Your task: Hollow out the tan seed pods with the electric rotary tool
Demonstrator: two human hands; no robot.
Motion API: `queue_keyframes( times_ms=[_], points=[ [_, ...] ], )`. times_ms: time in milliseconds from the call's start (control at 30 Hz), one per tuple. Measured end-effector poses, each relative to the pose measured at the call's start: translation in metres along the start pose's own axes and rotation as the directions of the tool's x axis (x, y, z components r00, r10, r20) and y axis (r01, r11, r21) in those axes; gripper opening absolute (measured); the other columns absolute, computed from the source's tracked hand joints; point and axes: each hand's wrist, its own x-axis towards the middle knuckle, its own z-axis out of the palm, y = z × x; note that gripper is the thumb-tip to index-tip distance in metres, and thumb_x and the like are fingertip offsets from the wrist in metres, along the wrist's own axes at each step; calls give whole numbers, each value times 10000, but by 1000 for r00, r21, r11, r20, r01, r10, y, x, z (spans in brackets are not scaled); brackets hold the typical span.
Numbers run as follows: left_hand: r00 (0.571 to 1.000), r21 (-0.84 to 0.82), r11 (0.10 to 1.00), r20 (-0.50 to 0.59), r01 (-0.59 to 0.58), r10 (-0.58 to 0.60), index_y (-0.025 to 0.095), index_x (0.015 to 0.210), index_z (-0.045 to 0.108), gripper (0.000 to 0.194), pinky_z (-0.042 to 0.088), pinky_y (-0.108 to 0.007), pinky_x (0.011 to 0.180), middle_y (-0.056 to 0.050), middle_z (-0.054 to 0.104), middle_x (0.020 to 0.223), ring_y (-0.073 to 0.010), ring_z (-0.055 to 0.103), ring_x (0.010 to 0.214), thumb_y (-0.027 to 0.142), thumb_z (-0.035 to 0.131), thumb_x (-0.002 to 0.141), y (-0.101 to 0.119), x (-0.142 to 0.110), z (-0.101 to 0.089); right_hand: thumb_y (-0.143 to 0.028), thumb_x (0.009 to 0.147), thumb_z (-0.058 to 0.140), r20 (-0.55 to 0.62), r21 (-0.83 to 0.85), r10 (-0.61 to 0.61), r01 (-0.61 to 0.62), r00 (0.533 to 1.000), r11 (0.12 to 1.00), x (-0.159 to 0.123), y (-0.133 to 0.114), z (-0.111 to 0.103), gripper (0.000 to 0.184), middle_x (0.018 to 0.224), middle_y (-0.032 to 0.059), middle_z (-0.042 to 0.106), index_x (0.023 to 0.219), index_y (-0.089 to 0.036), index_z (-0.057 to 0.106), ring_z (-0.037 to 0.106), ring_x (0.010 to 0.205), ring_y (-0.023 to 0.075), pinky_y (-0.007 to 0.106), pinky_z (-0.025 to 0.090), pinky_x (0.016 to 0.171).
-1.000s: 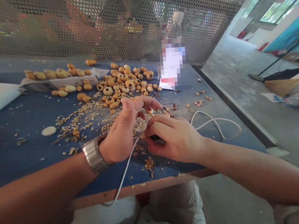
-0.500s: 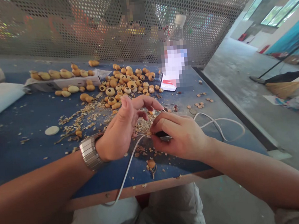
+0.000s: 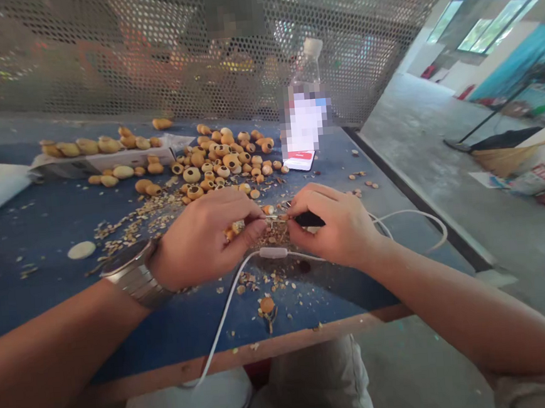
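Note:
My right hand (image 3: 333, 224) is closed round a tool with a black handle (image 3: 309, 219); its working end is too small to make out. My left hand (image 3: 213, 234) pinches a thin, metal-looking piece (image 3: 272, 218) between thumb and fingertips, and the right fingertips almost meet it there. Whether this piece belongs to the tool I cannot tell. Just beyond my hands lies a heap of small gourds (image 3: 222, 161), many with round dark holes cut in them. Seeds and scraps (image 3: 130, 220) are strewn beside the left hand. Below the hands runs a white cable with an inline switch (image 3: 273, 252).
A lit phone (image 3: 301, 132) leans before a clear bottle (image 3: 309, 63) by the perforated metal screen (image 3: 171, 55). More gourds line a long box (image 3: 109, 161) at the back left. A pale disc (image 3: 82, 250) lies on the blue table (image 3: 38, 291), whose wooden front edge is near my lap.
My left hand has turned from open with raised fingers to a pinch at the right hand's fingertips. My right hand has lifted slightly away from the cable, uncovering its switch.

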Motion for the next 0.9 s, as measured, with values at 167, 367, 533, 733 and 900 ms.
queue_keyframes(
  times_ms=[167, 367, 533, 733, 900],
  points=[
    [999, 7, 999, 1, -49, 49, 175, 821, 630, 261, 440, -328, 761, -28, 659, 784, -184, 581, 783, 231, 522, 1052, -3, 0, 6, -136, 860, 622, 23, 2, -20, 20, 1000, 1000, -2, -1, 2, 43, 864, 46, 687, 844, -164, 650, 655, 781, 166, 281, 499, 701],
    [1000, 13, 1000, 26, -7, 6, 178, 856, 643, 249, 432, -324, 749, -30, 659, 809, -188, 584, 795, 239, 504, 1053, 0, -1, 7, -139, 867, 620, 50, -12, -28, 29, 998, 1000, -2, -1, 3, 42, 869, 48, 691, 846, -163, 647, 664, 788, 168, 280, 508, 710],
    [999, 14, 1000, 45, 14, -14, 175, 891, 647, 210, 426, -325, 749, -27, 654, 824, -189, 583, 801, 237, 508, 1035, 1, -2, 6, -152, 876, 624, 94, -21, 9, -7, 996, 1000, -1, -2, 2, 32, 895, 37, 702, 862, -170, 646, 680, 810, 167, 275, 506, 716],
    [999, 14, 1000, 50, 7, -8, 181, 802, 609, 288, 396, -321, 704, -19, 614, 768, -178, 549, 739, 243, 491, 1057, 0, -4, 10, -196, 904, 634, 133, -58, 5, 3, 991, 998, -2, -3, 7, 37, 971, 43, 719, 919, -177, 662, 689, 833, 169, 271, 495, 705],
    [1000, 3, 1000, 0, 10, -10, 183, 837, 640, 250, 421, -319, 737, -19, 648, 792, -182, 583, 775, 253, 527, 1049, -2, -4, 12, -218, 929, 614, 142, -62, 50, -41, 989, 997, 0, -5, 7, 77, 961, 32, 716, 975, -188, 668, 677, 840, 169, 279, 487, 730]
  ],
)
